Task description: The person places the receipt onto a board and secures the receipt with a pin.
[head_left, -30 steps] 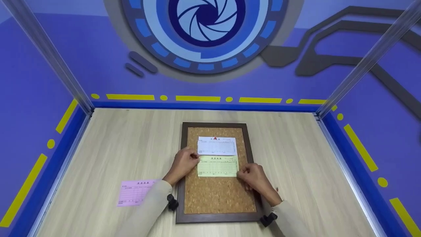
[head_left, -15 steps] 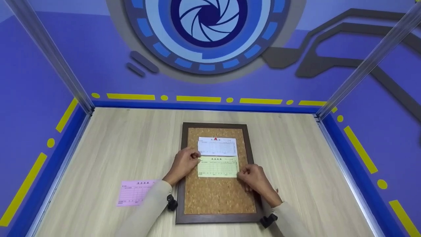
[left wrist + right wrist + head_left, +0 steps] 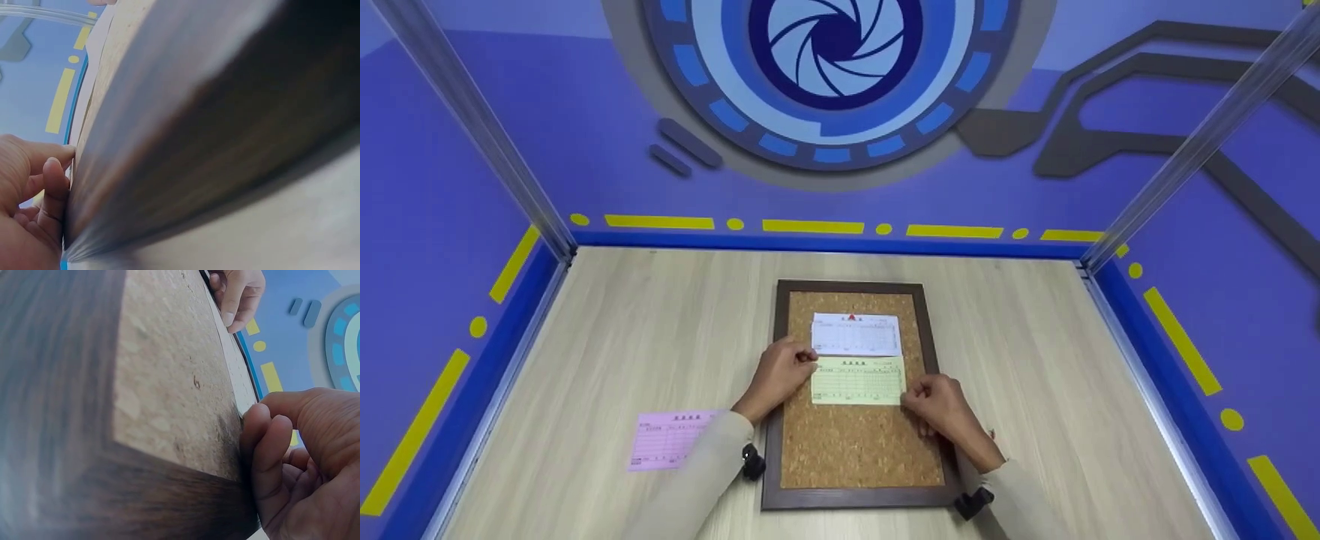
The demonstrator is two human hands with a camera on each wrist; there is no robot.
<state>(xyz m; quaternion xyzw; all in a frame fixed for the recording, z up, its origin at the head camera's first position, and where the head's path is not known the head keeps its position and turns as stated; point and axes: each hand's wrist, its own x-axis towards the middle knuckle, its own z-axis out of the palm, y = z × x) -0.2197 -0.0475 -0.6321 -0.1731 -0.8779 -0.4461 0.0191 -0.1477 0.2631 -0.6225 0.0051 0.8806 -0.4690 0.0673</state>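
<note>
A cork board (image 3: 862, 450) in a dark brown frame lies on the table. Near its top is a white printed slip (image 3: 856, 335), with a red pushpin (image 3: 852, 317) at its upper edge. Directly below lies a pale green printed slip (image 3: 857, 381). My left hand (image 3: 780, 375) pinches the green slip's upper left corner between thumb and finger. At its lower right corner, my right hand (image 3: 941, 405) pinches the edge, its other fingers curled against the board. In the right wrist view the right fingertips (image 3: 256, 417) meet the paper's corner.
A pink printed slip (image 3: 667, 441) lies on the table left of the board, partly covered by the left sleeve (image 3: 705, 465). A tiny reddish object (image 3: 992, 433) shows beside the right wrist, mostly hidden. Blue panels (image 3: 840, 202) enclose the table (image 3: 675, 315) at the back and sides.
Both hands stay at the green slip's corners. The whole head view shifts very slightly; the slips and board keep their places.
</note>
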